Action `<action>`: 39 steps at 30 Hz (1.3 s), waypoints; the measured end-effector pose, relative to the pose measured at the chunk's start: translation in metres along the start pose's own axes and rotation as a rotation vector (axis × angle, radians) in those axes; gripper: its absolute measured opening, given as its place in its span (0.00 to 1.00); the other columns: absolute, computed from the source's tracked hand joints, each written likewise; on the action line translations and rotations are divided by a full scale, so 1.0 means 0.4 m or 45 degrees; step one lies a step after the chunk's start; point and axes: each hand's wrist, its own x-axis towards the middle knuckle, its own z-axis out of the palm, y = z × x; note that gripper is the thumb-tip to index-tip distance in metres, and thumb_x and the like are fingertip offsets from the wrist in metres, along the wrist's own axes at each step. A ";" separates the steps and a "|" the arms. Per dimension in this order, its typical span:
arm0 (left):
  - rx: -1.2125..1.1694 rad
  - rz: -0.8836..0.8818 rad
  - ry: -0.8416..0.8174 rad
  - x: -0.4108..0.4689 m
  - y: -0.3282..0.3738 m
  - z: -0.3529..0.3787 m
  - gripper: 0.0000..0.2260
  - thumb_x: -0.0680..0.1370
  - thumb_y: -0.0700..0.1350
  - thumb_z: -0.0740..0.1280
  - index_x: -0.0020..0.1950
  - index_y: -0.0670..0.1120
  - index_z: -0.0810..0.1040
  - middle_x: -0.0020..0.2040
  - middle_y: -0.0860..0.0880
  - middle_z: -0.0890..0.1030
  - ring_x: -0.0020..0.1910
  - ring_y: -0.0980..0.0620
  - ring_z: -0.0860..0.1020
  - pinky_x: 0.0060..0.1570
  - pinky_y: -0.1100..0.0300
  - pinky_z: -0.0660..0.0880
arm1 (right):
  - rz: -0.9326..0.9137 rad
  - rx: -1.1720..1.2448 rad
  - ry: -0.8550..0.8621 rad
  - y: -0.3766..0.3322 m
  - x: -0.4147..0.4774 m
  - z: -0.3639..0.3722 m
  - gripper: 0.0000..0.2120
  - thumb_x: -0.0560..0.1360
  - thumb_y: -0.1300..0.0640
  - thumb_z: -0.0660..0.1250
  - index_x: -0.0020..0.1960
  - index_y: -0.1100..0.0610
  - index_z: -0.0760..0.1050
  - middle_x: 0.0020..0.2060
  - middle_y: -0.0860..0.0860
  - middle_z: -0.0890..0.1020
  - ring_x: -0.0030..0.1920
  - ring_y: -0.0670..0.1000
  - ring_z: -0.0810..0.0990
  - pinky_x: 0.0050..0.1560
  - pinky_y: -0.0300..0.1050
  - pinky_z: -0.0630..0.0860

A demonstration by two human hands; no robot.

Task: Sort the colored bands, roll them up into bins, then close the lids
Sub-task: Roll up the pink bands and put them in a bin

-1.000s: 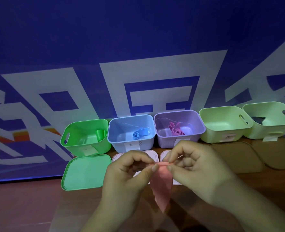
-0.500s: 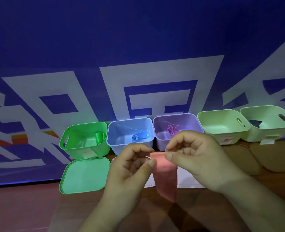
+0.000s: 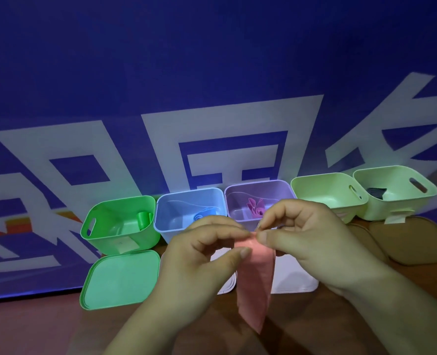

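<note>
Two bare hands hold a pink band [image 3: 255,283] above a brown table [image 3: 45,329], pinching its top edge while the rest hangs straight down to a pointed lower tip. The left hand [image 3: 199,254] has its thumb pressed against the band's near face just below the top edge and its fingertips [image 3: 240,233] curled over that edge from the far side, clamped on the band. The right hand [image 3: 302,234] closes thumb and forefinger on the same top edge at its right corner, the thumb tip touching the band; the two hands meet almost fingertip to fingertip.

Beyond the hands, a row of five open bins runs left to right along a blue printed backdrop [image 3: 212,73]. The green bin [image 3: 120,224] holds a rolled green band [image 3: 143,219] at its right wall. The blue bin [image 3: 189,208] holds a rolled blue band [image 3: 204,216], partly hidden by the left hand. The purple bin [image 3: 258,198] holds a crumpled magenta band [image 3: 254,210]. A pale green bin [image 3: 327,193] stands next, and a second pale green bin [image 3: 394,193] at far right holds something dark [image 3: 377,193].

A green lid [image 3: 121,278] lies flat on the table just near of the green bin. White lids [image 3: 294,275] lie beneath the hands, and brown lids [image 3: 414,239] lie near the pale green bins.
</note>
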 end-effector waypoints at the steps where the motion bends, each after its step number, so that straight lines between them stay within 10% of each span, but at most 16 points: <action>1: 0.043 0.011 -0.034 0.003 0.004 0.000 0.09 0.68 0.46 0.76 0.48 0.54 0.86 0.49 0.52 0.84 0.50 0.45 0.82 0.52 0.47 0.80 | 0.025 0.029 -0.006 0.000 -0.002 -0.006 0.08 0.70 0.68 0.74 0.39 0.56 0.82 0.32 0.55 0.81 0.34 0.52 0.76 0.40 0.47 0.76; 5: 0.173 0.012 -0.099 0.014 0.026 0.013 0.11 0.68 0.43 0.77 0.48 0.55 0.86 0.48 0.54 0.84 0.50 0.47 0.83 0.52 0.49 0.80 | 0.095 0.092 -0.028 -0.003 -0.015 -0.034 0.07 0.69 0.66 0.76 0.40 0.56 0.83 0.38 0.67 0.81 0.36 0.56 0.77 0.45 0.53 0.78; 29: -0.074 -0.197 -0.112 0.060 0.076 0.264 0.07 0.71 0.41 0.75 0.45 0.51 0.83 0.42 0.46 0.84 0.43 0.50 0.81 0.48 0.57 0.79 | -0.054 0.007 -0.086 0.025 -0.068 -0.281 0.09 0.71 0.70 0.72 0.42 0.57 0.82 0.31 0.50 0.79 0.24 0.40 0.72 0.27 0.27 0.67; 39: 0.090 -0.080 -0.128 0.056 0.071 0.342 0.07 0.71 0.44 0.75 0.46 0.55 0.83 0.42 0.51 0.84 0.43 0.50 0.82 0.48 0.60 0.78 | -0.040 -0.023 -0.188 0.062 -0.058 -0.373 0.03 0.69 0.56 0.71 0.43 0.51 0.82 0.32 0.49 0.82 0.33 0.44 0.77 0.36 0.33 0.72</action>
